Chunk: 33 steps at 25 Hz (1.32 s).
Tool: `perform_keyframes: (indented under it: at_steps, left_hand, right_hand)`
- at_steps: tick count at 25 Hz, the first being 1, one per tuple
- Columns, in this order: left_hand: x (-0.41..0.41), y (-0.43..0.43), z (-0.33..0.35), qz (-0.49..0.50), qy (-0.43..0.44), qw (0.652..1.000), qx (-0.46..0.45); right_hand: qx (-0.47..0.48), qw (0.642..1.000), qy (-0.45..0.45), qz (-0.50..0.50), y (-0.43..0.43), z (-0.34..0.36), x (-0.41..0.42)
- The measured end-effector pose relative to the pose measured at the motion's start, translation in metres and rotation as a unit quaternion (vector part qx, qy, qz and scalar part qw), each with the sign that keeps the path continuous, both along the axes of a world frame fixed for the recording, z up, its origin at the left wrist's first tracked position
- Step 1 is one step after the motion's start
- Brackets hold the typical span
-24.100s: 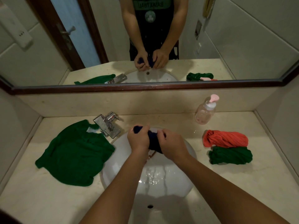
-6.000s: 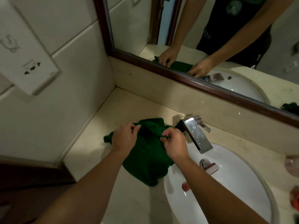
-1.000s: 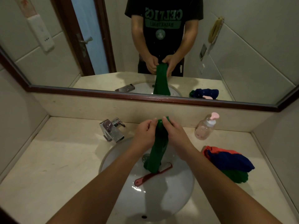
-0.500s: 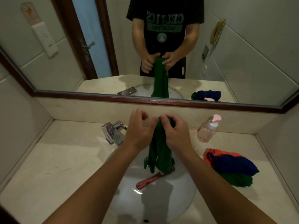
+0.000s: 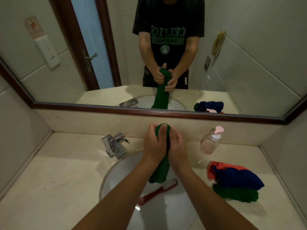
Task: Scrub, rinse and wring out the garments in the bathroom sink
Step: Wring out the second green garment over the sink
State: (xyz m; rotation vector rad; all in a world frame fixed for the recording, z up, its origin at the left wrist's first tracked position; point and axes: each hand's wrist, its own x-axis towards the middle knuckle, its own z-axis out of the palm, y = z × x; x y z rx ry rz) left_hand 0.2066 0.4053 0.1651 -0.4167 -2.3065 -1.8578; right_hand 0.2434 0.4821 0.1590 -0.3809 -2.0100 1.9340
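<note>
Hands: your left hand (image 5: 153, 146) and right hand (image 5: 177, 150) are side by side, both gripping the green garment (image 5: 160, 171) above the sink (image 5: 113, 173).
Done: piled garments (image 5: 232, 181) lie on the right of the counter (image 5: 49, 180), apparently finished.
Remaining: you likely need only finish wringing this one.

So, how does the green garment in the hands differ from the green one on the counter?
The held garment hangs upright over the sink, gripped by the left hand and right hand; the counter garment lies bunched, untouched, partly under a blue one. Both are dark green.

counter (image 5: 49, 171) bears faucet (image 5: 114, 146), bottle (image 5: 210, 142), garment pile (image 5: 235, 181)
</note>
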Motion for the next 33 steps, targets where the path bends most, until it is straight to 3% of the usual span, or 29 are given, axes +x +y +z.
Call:
perform_keyframes:
  at_steps: [3,7,10,12,14,16,19,23,28,33]
  left_hand:
    - [0.004,-0.002,-0.005,-0.032,-0.02,0.999,-0.011]
    - [-0.004,-0.032,-0.018,-0.137,-0.094,0.98,-0.114]
    - [-0.009,-0.046,-0.025,-0.184,-0.164,0.969,0.017]
    - [-0.006,-0.035,-0.025,-0.137,-0.147,0.978,0.051]
    - [-0.003,-0.02,-0.022,-0.06,-0.089,0.994,0.014]
    - [-0.002,-0.009,-0.019,-0.023,-0.047,0.998,-0.027]
    - [-0.002,-0.01,-0.013,-0.011,-0.043,0.999,-0.003]
    - [0.002,-0.024,0.008,-0.014,-0.031,0.996,0.085]
    - [0.007,-0.059,-0.001,0.019,-0.093,0.977,0.192]
    - [0.023,-0.104,-0.044,-0.026,-0.161,0.966,0.203]
  right_hand:
    - [-0.048,0.998,-0.017,0.033,-0.007,-0.012,-0.001]
    - [-0.119,0.991,-0.041,0.054,0.003,-0.019,-0.007]
    - [-0.106,0.984,-0.079,0.12,-0.002,-0.033,-0.005]
    - [-0.115,0.981,-0.108,0.115,-0.007,-0.035,-0.005]
    - [-0.129,0.979,-0.13,0.085,-0.006,-0.031,-0.007]
    - [-0.079,0.983,-0.161,0.043,0.002,-0.025,-0.002]
    - [-0.045,0.985,-0.166,0.021,0.002,-0.015,0.034]
    - [-0.178,0.96,-0.196,0.088,-0.027,-0.022,0.036]
    - [-0.435,0.873,-0.22,-0.004,-0.076,-0.075,-0.008]
    - [-0.497,0.842,-0.178,-0.113,-0.102,-0.103,-0.015]
